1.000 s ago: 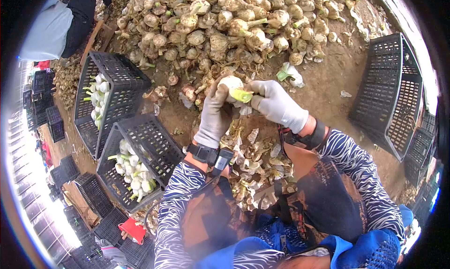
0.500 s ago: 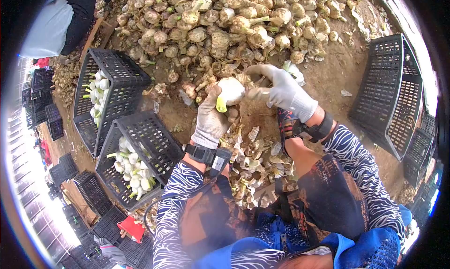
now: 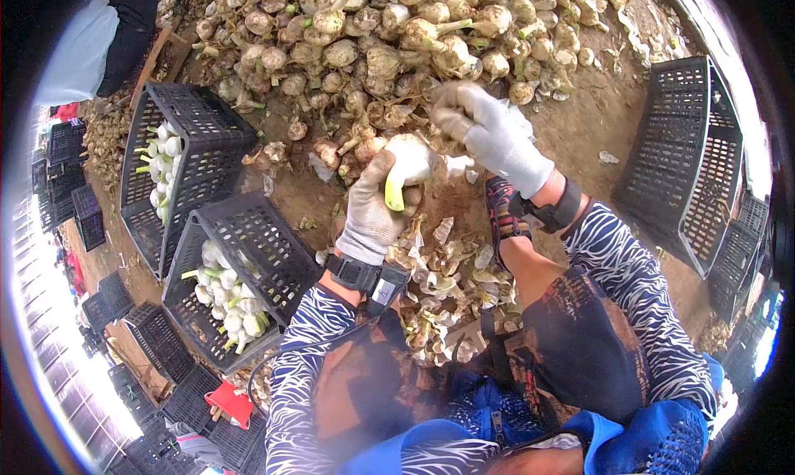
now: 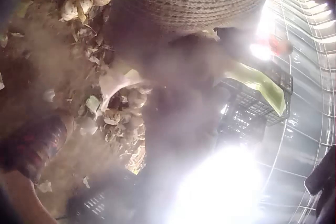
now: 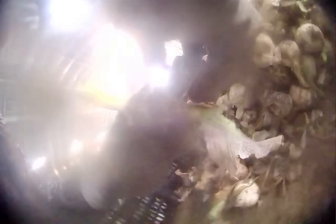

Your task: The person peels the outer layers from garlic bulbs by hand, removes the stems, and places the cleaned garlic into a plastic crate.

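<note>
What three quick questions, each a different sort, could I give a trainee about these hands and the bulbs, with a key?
1. Multiple choice: which holds the peeled bulb with the bent green stem?
A) the right hand
B) the left hand
C) both hands together

2. True or false: in the head view, the right hand is apart from that bulb.

3. Fill in the blank: the two crates on the person's left that hold white bulbs with green stems are ____ in colour.

Key: 1 B; 2 true; 3 black.
</note>
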{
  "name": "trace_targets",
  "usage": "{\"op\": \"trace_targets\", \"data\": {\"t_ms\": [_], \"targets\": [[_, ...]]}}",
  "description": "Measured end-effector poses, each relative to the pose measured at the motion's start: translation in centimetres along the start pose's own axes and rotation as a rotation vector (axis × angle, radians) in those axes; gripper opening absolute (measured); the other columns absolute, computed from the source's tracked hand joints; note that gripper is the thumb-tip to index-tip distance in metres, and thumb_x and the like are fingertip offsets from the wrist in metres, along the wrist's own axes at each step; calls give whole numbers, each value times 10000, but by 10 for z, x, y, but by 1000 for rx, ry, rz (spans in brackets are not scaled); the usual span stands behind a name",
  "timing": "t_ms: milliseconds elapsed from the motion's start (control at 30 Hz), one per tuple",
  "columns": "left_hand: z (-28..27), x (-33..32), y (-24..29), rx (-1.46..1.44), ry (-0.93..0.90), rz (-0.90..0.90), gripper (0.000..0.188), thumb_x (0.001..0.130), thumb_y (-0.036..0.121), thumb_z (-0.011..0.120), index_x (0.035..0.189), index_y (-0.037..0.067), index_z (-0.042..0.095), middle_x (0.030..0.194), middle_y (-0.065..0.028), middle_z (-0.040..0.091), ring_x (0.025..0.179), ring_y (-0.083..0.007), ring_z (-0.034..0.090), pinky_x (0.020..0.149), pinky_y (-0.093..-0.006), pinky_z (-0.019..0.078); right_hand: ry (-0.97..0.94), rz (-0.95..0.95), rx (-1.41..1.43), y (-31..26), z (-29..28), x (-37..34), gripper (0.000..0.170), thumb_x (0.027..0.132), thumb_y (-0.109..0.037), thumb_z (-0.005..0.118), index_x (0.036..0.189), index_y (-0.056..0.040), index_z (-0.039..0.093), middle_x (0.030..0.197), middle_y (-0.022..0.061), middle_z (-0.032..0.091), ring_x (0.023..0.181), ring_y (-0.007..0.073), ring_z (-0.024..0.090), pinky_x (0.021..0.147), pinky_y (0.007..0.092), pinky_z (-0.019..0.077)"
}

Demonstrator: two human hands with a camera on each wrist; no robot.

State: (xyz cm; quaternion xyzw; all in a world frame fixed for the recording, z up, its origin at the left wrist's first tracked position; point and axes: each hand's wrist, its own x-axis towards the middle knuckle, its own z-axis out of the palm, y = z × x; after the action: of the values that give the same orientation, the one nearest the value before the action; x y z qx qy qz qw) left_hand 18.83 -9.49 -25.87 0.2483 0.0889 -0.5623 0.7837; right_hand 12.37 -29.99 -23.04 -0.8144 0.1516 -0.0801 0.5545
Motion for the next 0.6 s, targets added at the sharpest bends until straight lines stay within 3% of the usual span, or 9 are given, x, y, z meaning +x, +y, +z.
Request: {"op": "trace_targets", "data": {"t_ms": [33, 67, 133, 167, 300, 367, 600], "targets": [[-1, 2, 1, -64, -1, 6, 406, 885, 286, 623, 1168, 6, 544, 1037, -83, 622, 872, -158, 626, 648, -248, 528, -134, 90, 164, 4, 2, -1, 285, 816, -239, 697, 958, -1, 632, 949, 146, 611, 891, 285, 620, 775, 347, 485], [0, 3, -3, -66, -1, 7, 406, 885, 286, 623, 1168, 6, 544, 1037, -83, 622, 872, -158, 626, 648, -248, 528, -136, 90, 162, 2, 4, -4, 285, 816, -239, 697, 958, -1, 632, 949, 146, 611, 891, 285, 620, 775, 347, 485], [18, 6, -8, 121, 166, 258, 366, 891, 256, 615, 1152, 8, 549, 1073, -80, 617, 950, -178, 611, 796, -290, 515, -155, 33, -33, -7, 12, -15, 220, 844, -173, 680, 920, 28, 630, 995, 111, 634, 891, 177, 608, 766, 298, 494], [15, 7, -9, 128, 192, 271, 342, 887, 217, 615, 1155, 17, 543, 1086, -82, 613, 985, -189, 600, 900, -324, 474, -132, 159, 49, -10, 16, -17, 184, 814, -132, 698, 876, 32, 643, 950, 114, 638, 886, 167, 607, 760, 287, 494], [19, 6, -7, 321, 216, 353, 355, 875, 197, 632, 1170, 26, 535, 1074, -80, 613, 972, -181, 602, 861, -316, 496, -110, 79, 32, -7, 17, -21, 126, 775, -49, 680, 875, 21, 649, 964, 108, 633, 886, 167, 608, 769, 287, 492], [16, 7, -5, 370, 198, 298, 372, 864, 200, 649, 1172, 29, 532, 1065, -77, 611, 964, -173, 602, 829, -315, 512, -48, -33, 23, -4, 17, -20, 101, 729, -75, 656, 820, -30, 654, 909, 129, 629, 850, 289, 629, 736, 344, 500], [22, 6, -9, 368, 215, 175, 466, 819, 194, 675, 1208, -2, 511, 1055, -73, 603, 946, -168, 595, 813, -293, 504, 101, -186, -181, 8, 12, -13, 114, 752, -72, 619, 860, -40, 629, 984, 113, 620, 878, 313, 620, 741, 370, 504]]}}
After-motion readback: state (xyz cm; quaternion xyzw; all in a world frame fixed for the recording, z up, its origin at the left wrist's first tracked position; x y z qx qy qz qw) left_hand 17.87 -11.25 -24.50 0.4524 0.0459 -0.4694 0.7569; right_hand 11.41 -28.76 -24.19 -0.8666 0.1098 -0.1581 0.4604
